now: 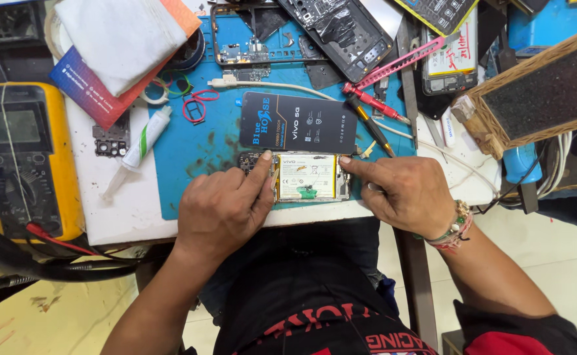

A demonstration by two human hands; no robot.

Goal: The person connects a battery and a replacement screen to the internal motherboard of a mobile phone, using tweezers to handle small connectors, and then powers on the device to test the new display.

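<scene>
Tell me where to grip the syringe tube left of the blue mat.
Pinch the syringe tube across its wide white barrel, coming straight down from above. It lies flat and slanted on the white board, nozzle toward the lower left; the barrel's long sides are free, and the tip is too thin.

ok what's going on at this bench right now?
A person has an opened phone on the blue mat, its battery exposed. The left hand presses its left end with a fingertip and the right hand steadies its right end. A dark flat box lies just behind; a yellow multimeter sits to the left.
</scene>
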